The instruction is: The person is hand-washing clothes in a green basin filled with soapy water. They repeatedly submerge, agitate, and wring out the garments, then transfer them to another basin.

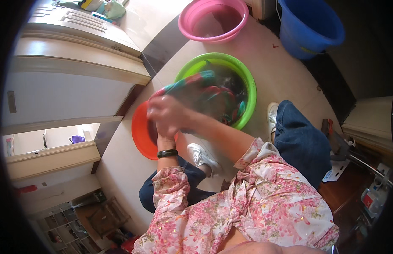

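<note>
Both hands are together above the left side of a green plastic basin [252,95]. My right hand [175,111] and my left hand [160,119] grip a wet red and green striped cloth [190,82]; the hands are blurred and overlap. Part of the cloth hangs down into the basin, where dark water [229,77] with some suds shows. A black bracelet [167,153] is around my left wrist. Below my hands stands an orange-red basin [139,133], partly hidden by them.
A pink basin [182,27] holding cloudy water stands beyond the green one. At the upper right is a blue bucket [303,41]. White shoes [199,155] are on the tiled floor near the basins. Doorways [69,71] line the left, and a wooden surface [334,193] lies at the right.
</note>
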Available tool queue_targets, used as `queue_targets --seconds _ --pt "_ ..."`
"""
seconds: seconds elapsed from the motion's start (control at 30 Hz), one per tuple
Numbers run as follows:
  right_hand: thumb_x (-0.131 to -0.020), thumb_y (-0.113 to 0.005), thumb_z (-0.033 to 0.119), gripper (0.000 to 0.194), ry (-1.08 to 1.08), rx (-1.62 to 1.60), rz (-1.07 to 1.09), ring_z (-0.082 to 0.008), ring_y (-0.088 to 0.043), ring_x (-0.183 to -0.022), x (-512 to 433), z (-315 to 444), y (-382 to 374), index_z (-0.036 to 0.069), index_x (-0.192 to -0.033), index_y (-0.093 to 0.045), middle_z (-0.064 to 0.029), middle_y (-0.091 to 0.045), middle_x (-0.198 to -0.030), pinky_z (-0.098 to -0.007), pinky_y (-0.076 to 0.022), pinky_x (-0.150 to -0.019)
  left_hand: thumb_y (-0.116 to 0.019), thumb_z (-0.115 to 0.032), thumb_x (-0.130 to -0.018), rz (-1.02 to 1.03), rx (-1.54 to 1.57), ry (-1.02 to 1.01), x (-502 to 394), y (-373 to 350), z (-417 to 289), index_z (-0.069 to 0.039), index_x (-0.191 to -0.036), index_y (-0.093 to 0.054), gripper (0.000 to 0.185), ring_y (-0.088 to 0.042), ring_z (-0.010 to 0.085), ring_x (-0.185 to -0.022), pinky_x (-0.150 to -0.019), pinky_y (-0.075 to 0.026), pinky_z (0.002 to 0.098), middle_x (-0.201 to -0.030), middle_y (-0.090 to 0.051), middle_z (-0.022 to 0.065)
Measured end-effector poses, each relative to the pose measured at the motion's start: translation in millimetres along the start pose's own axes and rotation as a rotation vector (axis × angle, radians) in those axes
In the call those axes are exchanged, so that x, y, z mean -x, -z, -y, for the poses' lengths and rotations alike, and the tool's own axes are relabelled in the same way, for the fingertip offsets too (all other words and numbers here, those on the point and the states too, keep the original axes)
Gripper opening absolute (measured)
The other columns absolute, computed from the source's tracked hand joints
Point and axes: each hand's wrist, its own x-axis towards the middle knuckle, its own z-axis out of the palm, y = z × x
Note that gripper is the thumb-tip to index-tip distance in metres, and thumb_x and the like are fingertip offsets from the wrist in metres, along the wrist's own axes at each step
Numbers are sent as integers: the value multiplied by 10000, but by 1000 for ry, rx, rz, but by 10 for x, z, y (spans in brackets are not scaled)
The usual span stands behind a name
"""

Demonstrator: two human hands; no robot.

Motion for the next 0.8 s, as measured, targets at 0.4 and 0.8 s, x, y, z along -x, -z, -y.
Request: queue_targets --seconds 0.4,0.8 --pt "-912 -504 337 420 -641 37 457 -280 -655 -627 226 -245 -36 -50 -807 -629 -192 -641 -687 -384 -530 -616 -393 -385 -965 72 -144 -244 158 546 345 -83 -1184 -531 397 -588 175 -967 -919 -463 311 -993 -595 54" --pt "-790 -298 806 962 -1664 -99 140 -324 -623 -955 675 -1316 1534 2 -1292 -464 -237 -580 -1136 -493 -477 -856 -522 -281 -875 24 -1433 -1337 771 -1225 482 -56 -1162 -533 364 -576 208 -994 -898 -462 314 -1050 -585 75"
